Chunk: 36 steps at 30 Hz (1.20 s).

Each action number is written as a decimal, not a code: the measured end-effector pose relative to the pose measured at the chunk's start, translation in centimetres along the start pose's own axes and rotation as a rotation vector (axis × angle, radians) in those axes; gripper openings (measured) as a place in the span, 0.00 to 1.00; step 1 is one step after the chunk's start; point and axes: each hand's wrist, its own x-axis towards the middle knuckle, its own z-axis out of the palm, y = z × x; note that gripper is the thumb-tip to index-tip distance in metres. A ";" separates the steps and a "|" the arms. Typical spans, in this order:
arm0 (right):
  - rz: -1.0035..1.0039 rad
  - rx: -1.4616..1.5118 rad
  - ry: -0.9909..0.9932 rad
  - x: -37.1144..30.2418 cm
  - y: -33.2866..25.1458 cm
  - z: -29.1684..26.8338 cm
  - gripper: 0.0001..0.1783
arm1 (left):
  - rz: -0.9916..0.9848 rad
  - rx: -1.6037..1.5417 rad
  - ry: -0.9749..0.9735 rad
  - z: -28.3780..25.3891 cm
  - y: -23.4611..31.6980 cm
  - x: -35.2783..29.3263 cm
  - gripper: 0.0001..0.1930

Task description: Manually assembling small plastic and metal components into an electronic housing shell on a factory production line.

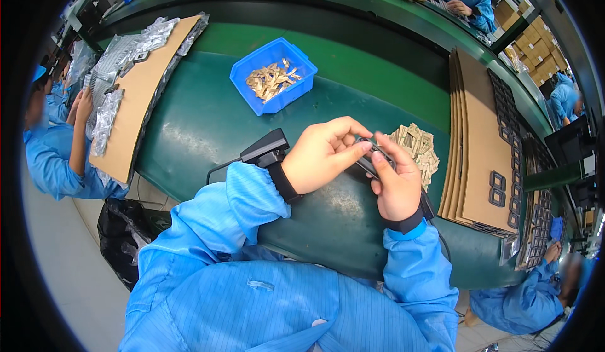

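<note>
A small dark frame-like part (pixel 368 167) is held between my two hands above the green table. My left hand (pixel 320 155) pinches its left end with thumb and fingers. The other end is gripped by my right hand (pixel 401 185), with its thumb on top; the fingers cover much of the part. Just beyond my right hand lies a pile of small flat tan pieces (pixel 417 145). Farther off to the left stands a blue plastic bin (pixel 251 98) with many thin gold-coloured pieces (pixel 274 80) inside. Both wrists wear black bands, the left one carrying a black device (pixel 268 147).
On the right, stacked cardboard sheets (pixel 469 163) carry rows of black double-opening frames (pixel 497 188). At left, another cardboard sheet (pixel 142 109) holds plastic-wrapped parts (pixel 107 119), with a person's hands beside it. Other people in blue sit around the bench. A black bag (pixel 123 235) is below left.
</note>
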 end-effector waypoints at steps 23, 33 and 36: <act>0.335 0.392 -0.128 0.5 0.1 -2.0 0.03 | -0.396 -0.557 -0.109 -0.5 -1.2 0.8 0.11; 0.347 0.415 -0.133 0.5 0.2 -2.1 0.03 | -0.452 -0.632 -0.124 -0.6 -1.3 0.8 0.11; 0.353 0.410 -0.135 0.4 0.1 -2.0 0.03 | -0.477 -0.651 -0.132 -0.7 -1.4 0.8 0.11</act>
